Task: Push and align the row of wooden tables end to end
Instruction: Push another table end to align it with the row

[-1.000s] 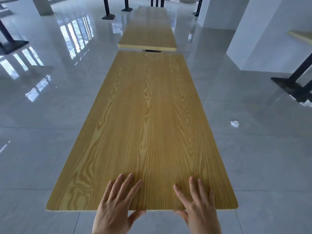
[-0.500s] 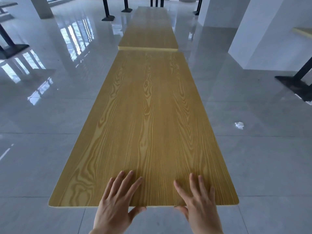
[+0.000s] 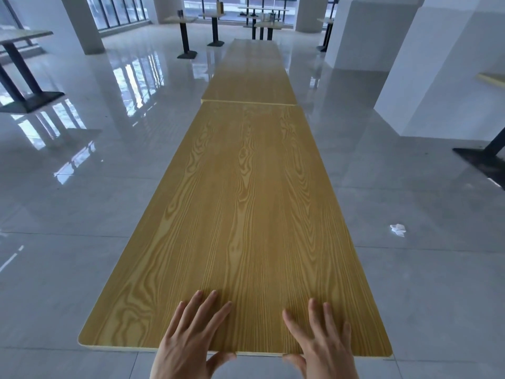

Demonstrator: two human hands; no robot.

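Observation:
A long wooden table (image 3: 240,203) with yellow grain stretches away from me. Its far end meets the near end of a second wooden table (image 3: 250,75), which sits slightly to the left, so the right corner of the near table sticks out a little. My left hand (image 3: 188,340) and my right hand (image 3: 321,343) grip the near edge, fingers spread flat on top and thumbs under the rim.
Glossy grey floor tiles lie on both sides. A crumpled white paper (image 3: 397,230) lies on the floor at the right. White pillars (image 3: 437,64) stand right, a black table base (image 3: 483,157) beside them. More pedestal tables (image 3: 24,86) stand left and at the back.
The near table has slid forward and the gap to the far table has closed. The view has tilted up, showing more of the room. Both hands stay on the near edge.

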